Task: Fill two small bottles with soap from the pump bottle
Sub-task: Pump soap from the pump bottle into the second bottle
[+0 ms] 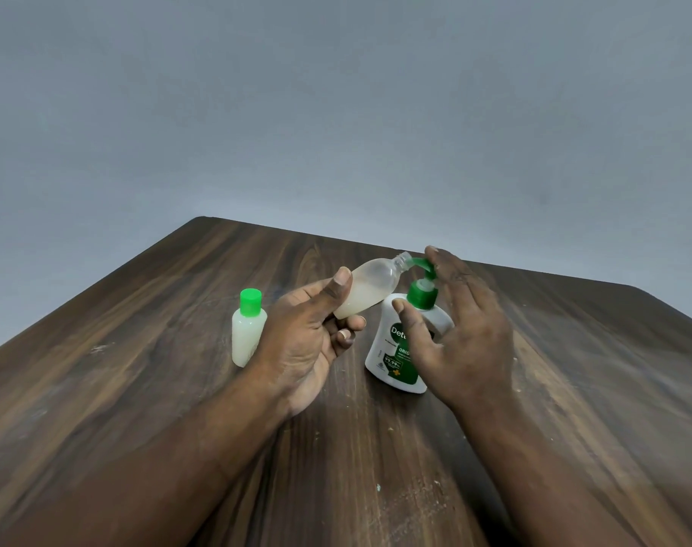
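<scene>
the pump bottle [391, 351] stands upright on the wooden table [159, 408], white with a green label and a green pump head [424, 269] whose spout points left. just left of the pump bottle, the left hand [308, 341] is clamped on an uncapped small bottle [370, 290], thumb on top and fingers curled beneath its lower half. that bottle is held off the table and tilted, its open neck raised to the pump bottle's spout. cloudy whitish soap fills roughly its lower half. the right hand [458, 325] is at the right of the pump bottle, fingers spread and mostly straight, gripping nothing. its thumb lies across the front of the pump bottle's shoulder and its fingertips reach the top of the pump head, though whether they press on it is hard to tell. farther left of the pump bottle, beyond the left hand, a capped small bottle [247, 333] stands upright, green cap on, full of the same pale liquid. behind the pump bottle is a plain grey wall [336, 112].
</scene>
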Demonstrator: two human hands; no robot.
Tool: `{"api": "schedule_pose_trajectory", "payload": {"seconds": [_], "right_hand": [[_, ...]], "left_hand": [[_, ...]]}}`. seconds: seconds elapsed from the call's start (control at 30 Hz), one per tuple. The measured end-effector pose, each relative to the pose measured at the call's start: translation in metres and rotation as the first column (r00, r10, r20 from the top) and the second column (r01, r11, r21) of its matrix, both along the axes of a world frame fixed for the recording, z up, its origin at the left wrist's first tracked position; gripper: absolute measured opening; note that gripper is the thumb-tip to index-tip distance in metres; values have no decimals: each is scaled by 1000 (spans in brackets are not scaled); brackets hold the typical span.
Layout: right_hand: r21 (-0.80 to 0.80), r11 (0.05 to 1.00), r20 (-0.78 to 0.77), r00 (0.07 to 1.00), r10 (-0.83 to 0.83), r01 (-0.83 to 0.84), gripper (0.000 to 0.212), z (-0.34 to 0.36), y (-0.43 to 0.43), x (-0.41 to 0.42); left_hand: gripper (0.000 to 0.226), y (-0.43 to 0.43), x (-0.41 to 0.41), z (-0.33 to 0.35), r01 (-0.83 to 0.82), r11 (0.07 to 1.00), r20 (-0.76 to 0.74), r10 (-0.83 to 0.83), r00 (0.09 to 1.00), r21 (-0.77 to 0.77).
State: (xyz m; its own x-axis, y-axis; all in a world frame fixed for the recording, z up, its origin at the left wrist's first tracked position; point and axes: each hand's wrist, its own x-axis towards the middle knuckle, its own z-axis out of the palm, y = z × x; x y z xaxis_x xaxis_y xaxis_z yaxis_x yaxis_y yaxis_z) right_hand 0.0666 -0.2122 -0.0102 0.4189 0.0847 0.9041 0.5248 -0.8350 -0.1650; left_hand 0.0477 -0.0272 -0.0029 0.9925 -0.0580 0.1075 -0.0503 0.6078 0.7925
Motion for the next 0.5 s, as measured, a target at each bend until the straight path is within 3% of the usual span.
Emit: {"api": "schedule_pose_trajectory", "payload": {"seconds": [0.5], "right_hand": [[24, 999, -12, 999, 35, -35, 71, -6, -1, 7]], "left_hand": [[40, 1, 1, -2, 0, 1000, 0, 0, 1000, -5]]}}
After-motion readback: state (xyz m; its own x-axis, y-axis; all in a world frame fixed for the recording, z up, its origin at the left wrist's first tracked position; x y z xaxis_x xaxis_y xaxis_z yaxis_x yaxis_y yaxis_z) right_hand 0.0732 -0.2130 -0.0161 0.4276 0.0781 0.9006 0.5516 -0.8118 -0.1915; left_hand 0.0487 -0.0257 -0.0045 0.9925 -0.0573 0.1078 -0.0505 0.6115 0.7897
